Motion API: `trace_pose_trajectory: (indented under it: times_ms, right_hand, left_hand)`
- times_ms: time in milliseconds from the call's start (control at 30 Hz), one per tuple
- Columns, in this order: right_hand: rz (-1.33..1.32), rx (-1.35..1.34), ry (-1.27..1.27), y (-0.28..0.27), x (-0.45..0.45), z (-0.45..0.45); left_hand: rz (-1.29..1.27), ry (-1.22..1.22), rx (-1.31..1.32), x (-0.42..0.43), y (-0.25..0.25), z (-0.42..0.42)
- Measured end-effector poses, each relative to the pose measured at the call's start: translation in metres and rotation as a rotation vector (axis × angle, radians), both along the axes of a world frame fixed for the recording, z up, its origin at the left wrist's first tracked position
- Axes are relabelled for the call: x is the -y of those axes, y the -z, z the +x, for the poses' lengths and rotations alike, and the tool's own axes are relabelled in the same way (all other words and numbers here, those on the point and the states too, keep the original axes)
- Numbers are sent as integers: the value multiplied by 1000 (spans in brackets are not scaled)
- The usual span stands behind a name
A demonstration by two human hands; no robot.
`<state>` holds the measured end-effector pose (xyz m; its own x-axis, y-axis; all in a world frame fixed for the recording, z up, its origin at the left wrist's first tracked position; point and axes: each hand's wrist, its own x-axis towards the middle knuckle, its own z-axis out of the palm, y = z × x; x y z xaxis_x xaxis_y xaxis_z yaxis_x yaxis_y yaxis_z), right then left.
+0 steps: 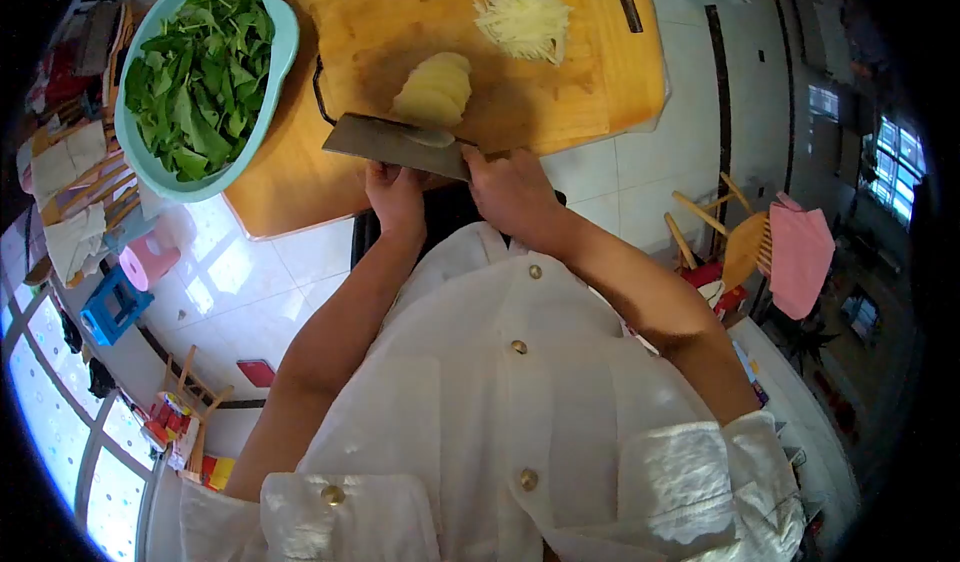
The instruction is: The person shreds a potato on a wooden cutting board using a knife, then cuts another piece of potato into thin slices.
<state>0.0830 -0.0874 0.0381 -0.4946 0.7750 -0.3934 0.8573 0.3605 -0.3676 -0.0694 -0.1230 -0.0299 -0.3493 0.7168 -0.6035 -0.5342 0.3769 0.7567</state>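
My right hand is closed round the handle of a wide cleaver, whose blade points left across the board's near edge. Under the blade, my left hand is raised with its fingers bent, their tips partly hidden by the blade; what they hold, if anything, is not visible. A pale slice lies against the blade's upper face. Just beyond the cleaver, overlapping pale potato slices rest on the wooden cutting board. Farther back and to the right sits a pile of thin pale shreds.
A light blue basin full of green leaves stands left of the board on the wooden table. On the floor at left are a pink stool and a blue stool. A wooden chair with pink cloth is at right.
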Motion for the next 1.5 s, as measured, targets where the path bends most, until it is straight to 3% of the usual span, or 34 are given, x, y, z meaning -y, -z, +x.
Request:
trace_pose_trajectory:
  times_ms: [133,200,400,533,700,933,1133,1200,1300,1400,1500]
  right_hand:
    - [79,-220,116,-3,-8,3]
    - [-66,-373,152,4,-14,2]
    - [-49,-413,251,4,-8,2]
    - [-25,-413,188,3,-6,0]
    - [-323,-236,160,3,-17,-5]
    - [-402,-381,202,12,-29,-10]
    - [-348,-422,189,8,-25,-9]
    - [-118,-195,122,-10,-15,-4]
    - [-5,17,-13,-5,0,-4]
    - [208,-97,-101,-17,10,7]
    - [231,-49,-66,-33,26,19]
  left_hand:
    - [-47,-22,16,1,-2,0]
    - [-40,-11,38,2,2,-1]
    - [-36,10,3,-2,-3,0]
    - [-85,3,54,-3,-15,1]
    - [12,15,-31,1,-2,-1]
    - [-21,-18,13,-1,-6,1]
    - [-103,-14,-9,-5,-12,2]
    - [-72,-27,21,-4,-11,3]
    - [-69,2,22,-3,-8,1]
    - [-12,-20,0,0,-6,2]
    - [7,10,-31,7,18,-2]
